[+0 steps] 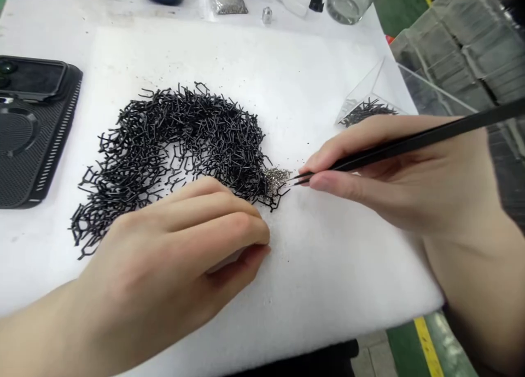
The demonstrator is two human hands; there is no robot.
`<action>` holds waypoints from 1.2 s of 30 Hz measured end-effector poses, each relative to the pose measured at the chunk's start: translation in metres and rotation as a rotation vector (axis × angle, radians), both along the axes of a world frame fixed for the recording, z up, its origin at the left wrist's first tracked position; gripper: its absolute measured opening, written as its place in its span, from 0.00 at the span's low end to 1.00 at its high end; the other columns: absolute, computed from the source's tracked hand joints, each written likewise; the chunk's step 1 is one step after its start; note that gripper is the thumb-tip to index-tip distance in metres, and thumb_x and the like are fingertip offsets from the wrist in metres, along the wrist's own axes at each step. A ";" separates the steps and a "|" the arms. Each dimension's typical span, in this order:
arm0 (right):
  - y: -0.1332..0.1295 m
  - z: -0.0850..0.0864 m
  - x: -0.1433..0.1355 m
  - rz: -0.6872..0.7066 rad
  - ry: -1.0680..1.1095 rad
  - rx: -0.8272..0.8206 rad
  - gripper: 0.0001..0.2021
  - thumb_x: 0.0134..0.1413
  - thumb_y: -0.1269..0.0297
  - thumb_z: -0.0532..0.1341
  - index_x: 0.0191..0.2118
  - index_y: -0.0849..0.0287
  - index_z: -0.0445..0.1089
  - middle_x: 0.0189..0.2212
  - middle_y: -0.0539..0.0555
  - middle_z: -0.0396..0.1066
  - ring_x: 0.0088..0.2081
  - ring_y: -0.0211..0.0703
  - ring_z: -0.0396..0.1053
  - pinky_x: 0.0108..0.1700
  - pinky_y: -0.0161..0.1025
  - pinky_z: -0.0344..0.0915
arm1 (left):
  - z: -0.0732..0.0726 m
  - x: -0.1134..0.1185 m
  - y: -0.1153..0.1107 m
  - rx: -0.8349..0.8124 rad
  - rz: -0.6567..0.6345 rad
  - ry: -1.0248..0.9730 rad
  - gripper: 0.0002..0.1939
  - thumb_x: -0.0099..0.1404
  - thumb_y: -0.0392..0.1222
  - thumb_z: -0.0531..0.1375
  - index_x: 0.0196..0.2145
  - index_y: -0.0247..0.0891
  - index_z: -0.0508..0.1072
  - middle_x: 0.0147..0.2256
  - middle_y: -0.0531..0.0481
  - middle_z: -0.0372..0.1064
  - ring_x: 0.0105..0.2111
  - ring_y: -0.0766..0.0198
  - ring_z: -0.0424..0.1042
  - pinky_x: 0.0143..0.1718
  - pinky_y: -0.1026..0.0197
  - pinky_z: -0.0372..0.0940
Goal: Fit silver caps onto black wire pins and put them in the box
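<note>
Black tweezers are held in my right hand, pinched between thumb and fingers. Their tips point left, slightly apart, at the edge of a small heap of tiny silvery pieces. My left hand is closed in a pinch, thumb against forefinger, in front of a curved pile of black branching pieces. Whatever its fingertips hold, if anything, is too small or hidden to name. The silvery heap touches the right end of the black pile. Both lie on a white foam sheet.
A phone in a black case lies at the left. Behind my right hand stands a clear tray with black pieces. Along the back are a bag of small parts, a tiny clear piece and a glass. Clear drawers stand at right.
</note>
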State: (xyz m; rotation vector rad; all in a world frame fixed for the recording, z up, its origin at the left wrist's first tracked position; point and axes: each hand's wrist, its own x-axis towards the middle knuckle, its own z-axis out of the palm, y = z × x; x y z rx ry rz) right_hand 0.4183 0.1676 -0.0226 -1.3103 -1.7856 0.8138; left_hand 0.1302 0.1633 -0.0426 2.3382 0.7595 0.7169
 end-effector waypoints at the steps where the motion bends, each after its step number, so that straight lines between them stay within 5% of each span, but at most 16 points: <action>1: 0.000 0.000 -0.001 -0.003 0.016 -0.016 0.08 0.61 0.64 0.83 0.38 0.44 0.87 0.37 0.44 0.87 0.37 0.40 0.84 0.36 0.39 0.82 | 0.000 0.000 0.000 -0.002 0.007 -0.003 0.07 0.83 0.33 0.65 0.47 0.45 0.80 0.45 0.57 0.83 0.45 0.68 0.80 0.47 0.65 0.77; 9: 0.000 -0.003 0.002 0.060 -0.029 -0.055 0.02 0.71 0.60 0.76 0.42 0.43 0.88 0.40 0.45 0.89 0.39 0.43 0.87 0.39 0.41 0.85 | 0.002 -0.002 0.001 -0.023 0.007 0.034 0.05 0.83 0.36 0.66 0.48 0.46 0.79 0.46 0.57 0.83 0.46 0.67 0.81 0.44 0.65 0.78; 36: -0.002 0.001 0.000 0.023 -0.070 -0.121 0.05 0.69 0.62 0.78 0.41 0.41 0.89 0.44 0.44 0.89 0.46 0.47 0.87 0.43 0.46 0.85 | -0.001 -0.002 0.002 -0.048 -0.003 0.038 0.06 0.85 0.38 0.64 0.46 0.46 0.79 0.45 0.57 0.82 0.44 0.65 0.80 0.44 0.60 0.76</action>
